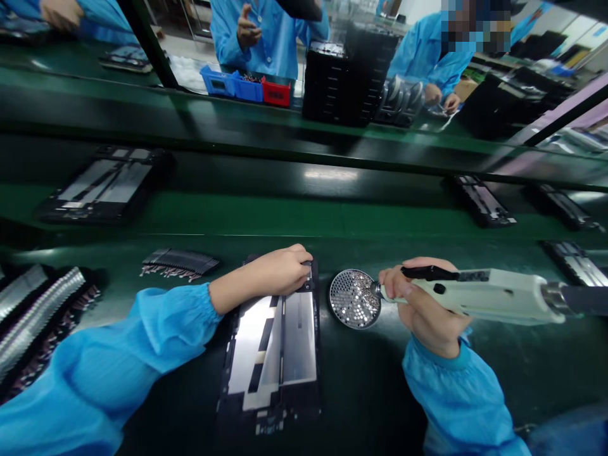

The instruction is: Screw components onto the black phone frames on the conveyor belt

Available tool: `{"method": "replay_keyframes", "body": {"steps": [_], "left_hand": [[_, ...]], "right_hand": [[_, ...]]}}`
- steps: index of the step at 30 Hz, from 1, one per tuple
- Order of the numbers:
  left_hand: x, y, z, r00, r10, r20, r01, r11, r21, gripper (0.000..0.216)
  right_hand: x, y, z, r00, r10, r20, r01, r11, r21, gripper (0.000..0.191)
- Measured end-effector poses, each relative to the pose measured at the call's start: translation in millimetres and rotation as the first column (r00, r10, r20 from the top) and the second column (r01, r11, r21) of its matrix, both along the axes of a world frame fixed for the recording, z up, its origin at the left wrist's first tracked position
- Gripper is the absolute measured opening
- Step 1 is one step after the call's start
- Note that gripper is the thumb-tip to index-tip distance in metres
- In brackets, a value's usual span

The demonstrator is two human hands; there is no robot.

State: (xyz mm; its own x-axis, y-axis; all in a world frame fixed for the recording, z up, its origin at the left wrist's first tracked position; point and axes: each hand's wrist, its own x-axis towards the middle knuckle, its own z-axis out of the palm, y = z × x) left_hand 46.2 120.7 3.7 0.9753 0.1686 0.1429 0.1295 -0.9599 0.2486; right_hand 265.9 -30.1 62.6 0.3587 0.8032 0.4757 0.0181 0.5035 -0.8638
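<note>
My right hand (427,304) is wrapped round a pale green electric screwdriver (494,294), held almost level with its tip toward the left. That tip is over the right side of a round dish (354,297) full of small shiny screws. An opened tablet (299,342) lies in front of me, its silvery battery plates and black strips showing. My left hand (280,271) rests on the tablet's far end, its fingers curled and pressed together near the far right corner. What those fingers pinch, if anything, is hidden.
Left of the tablet lies a row of small dark parts (179,263), with more silvery strips (40,316) at the far left. Other opened tablets (104,183) lie farther back. Beyond the green ledge stand blue bins (232,85), a red bin (276,94), black stacked trays (337,82) and co-workers in blue.
</note>
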Motion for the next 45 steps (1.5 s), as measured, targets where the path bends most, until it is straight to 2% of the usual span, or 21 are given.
{"method": "replay_keyframes", "body": {"steps": [5, 9, 12, 16, 20, 24, 27, 31, 34, 40, 45], "left_hand": [[-3.1, -8.5, -5.2, 1.0, -0.019, -0.014, 0.019, 1.0, 0.022, 0.029], [-13.8, -19.2, -7.6, 0.996, 0.069, -0.061, -0.069, 0.998, 0.001, 0.04], [-19.1, -17.5, -3.0, 0.977, 0.124, -0.172, -0.133, 0.99, -0.045, 0.045], [-19.4, -15.8, 7.4, 0.956, 0.116, -0.269, -0.133, 0.99, -0.046, 0.051], [-25.4, -48.8, 12.1, 0.944, 0.141, -0.298, -0.15, 0.989, -0.006, 0.068], [-35.0, -96.7, 3.2, 0.961, 0.191, -0.201, -0.19, 0.981, 0.022, 0.059], [-36.2, -111.6, -8.9, 0.972, 0.225, -0.067, -0.221, 0.973, 0.062, 0.05], [-32.1, -111.7, -25.7, 0.954, 0.269, 0.135, -0.282, 0.955, 0.09, 0.045], [-30.2, -112.0, -31.6, 0.931, 0.28, 0.234, -0.309, 0.946, 0.099, 0.042], [-30.8, -112.9, -30.4, 0.932, 0.278, 0.234, -0.301, 0.951, 0.067, 0.035], [-31.5, -113.3, -30.2, 0.935, 0.288, 0.207, -0.302, 0.953, 0.039, 0.043]], "right_hand": [[-1.2, -0.9, 0.5, 1.0, -0.015, 0.001, 0.015, 1.0, -0.008, 0.021], [-0.3, -0.8, 1.8, 1.0, -0.01, 0.006, 0.01, 1.0, -0.008, 0.023], [1.9, 0.6, 1.0, 1.0, -0.007, 0.001, 0.007, 1.0, -0.001, 0.023], [3.6, 1.5, -2.4, 1.0, -0.027, 0.002, 0.027, 0.999, -0.037, 0.023], [2.8, 0.1, -2.3, 1.0, -0.022, 0.015, 0.023, 0.999, -0.034, 0.024], [-6.7, -0.8, 4.6, 0.999, -0.018, 0.043, 0.019, 1.0, -0.018, 0.028], [-23.8, 3.1, 8.8, 0.998, 0.028, 0.055, -0.026, 0.999, -0.037, 0.027], [-52.9, 11.4, 3.9, 0.994, 0.104, 0.023, -0.101, 0.992, -0.079, 0.027], [-67.3, 15.4, -5.5, 0.989, 0.146, 0.03, -0.14, 0.98, -0.138, 0.025], [-71.7, 17.2, -15.8, 0.984, 0.175, 0.039, -0.166, 0.971, -0.17, 0.024], [-73.3, 17.6, -17.0, 0.983, 0.177, 0.037, -0.168, 0.968, -0.185, 0.023]]}}
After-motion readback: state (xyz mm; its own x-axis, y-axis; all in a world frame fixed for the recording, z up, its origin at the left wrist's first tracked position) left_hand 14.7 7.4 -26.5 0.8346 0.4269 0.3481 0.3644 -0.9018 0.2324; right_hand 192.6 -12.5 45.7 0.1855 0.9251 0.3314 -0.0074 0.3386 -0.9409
